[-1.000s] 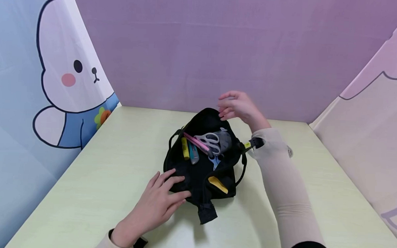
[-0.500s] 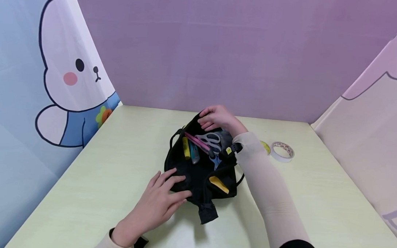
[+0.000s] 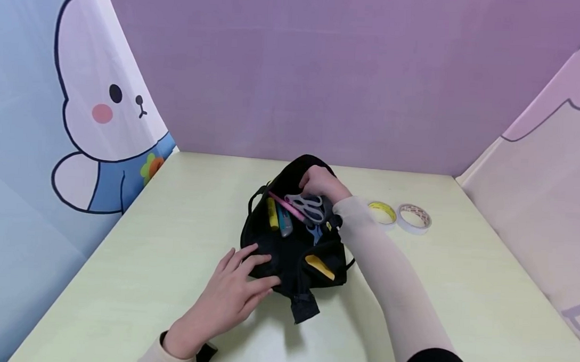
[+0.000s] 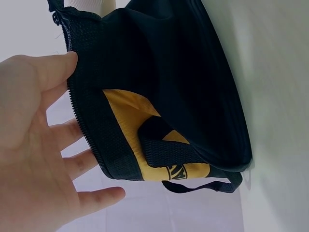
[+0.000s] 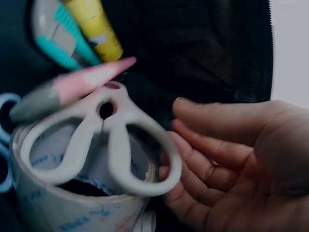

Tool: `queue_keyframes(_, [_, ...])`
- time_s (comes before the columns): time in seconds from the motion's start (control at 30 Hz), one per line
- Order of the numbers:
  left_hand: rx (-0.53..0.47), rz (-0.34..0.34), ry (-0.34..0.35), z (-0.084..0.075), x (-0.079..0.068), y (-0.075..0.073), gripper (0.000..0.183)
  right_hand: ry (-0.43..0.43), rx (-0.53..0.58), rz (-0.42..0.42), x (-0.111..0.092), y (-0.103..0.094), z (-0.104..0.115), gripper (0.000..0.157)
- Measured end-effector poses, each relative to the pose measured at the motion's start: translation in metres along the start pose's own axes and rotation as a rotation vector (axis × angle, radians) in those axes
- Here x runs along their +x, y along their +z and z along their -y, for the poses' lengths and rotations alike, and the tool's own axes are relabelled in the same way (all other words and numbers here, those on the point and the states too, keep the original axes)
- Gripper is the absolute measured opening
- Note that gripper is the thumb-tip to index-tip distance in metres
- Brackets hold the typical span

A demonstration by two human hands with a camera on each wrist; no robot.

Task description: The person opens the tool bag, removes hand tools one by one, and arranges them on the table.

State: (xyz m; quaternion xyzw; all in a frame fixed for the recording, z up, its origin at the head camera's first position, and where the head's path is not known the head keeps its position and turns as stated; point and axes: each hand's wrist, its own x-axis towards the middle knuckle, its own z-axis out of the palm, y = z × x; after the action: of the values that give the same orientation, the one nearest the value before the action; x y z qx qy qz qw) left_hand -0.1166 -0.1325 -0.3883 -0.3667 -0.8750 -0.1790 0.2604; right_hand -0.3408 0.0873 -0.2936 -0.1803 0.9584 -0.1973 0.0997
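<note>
On my feed the black bag (image 3: 287,255) sat in the middle of the pale surface (image 3: 173,241) with its mouth wide open. The left hand (image 3: 223,296) was at the near left of the rim, fingers spread apart and pretty straight over the zip edge, thumb right at that edge too. The right hand (image 5: 231,164) was down inside the bag, thumb apart from the bent fingers, next to the white-handled scissors (image 5: 120,145). The wrist cam was blurry, so I couldn't tell if the fingertips were actually touching the handle.

Those handles lay across a clear tape roll (image 5: 82,212), with a pink pen-like thing (image 5: 72,87) lying over them. Left of that in the bag I had a teal cutter (image 3: 285,223) and a yellow marker-looking tube (image 3: 272,214). Outside, a yellow-lined roll (image 3: 388,207) and a white roll (image 3: 416,209) lay side by side on the surface, right of the bag.
</note>
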Motion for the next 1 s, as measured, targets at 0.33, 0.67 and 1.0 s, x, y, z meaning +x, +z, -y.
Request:
queue_keyframes(0.33, [-0.01, 0.041, -0.021, 0.0, -0.001, -0.002, 0.024, 0.052, -0.031, 0.021, -0.002, 0.002, 0.006, 0.015])
queue_keyframes(0.67, [-0.013, 0.052, -0.027, 0.0, -0.001, -0.003, 0.019, 0.05, -0.096, 0.006, -0.003, 0.001, 0.008, 0.017])
queue_keyframes(1.0, [-0.01, 0.048, -0.031, -0.001, -0.001, -0.004, 0.017, -0.007, -0.159, 0.047, -0.01, -0.019, 0.022, 0.04])
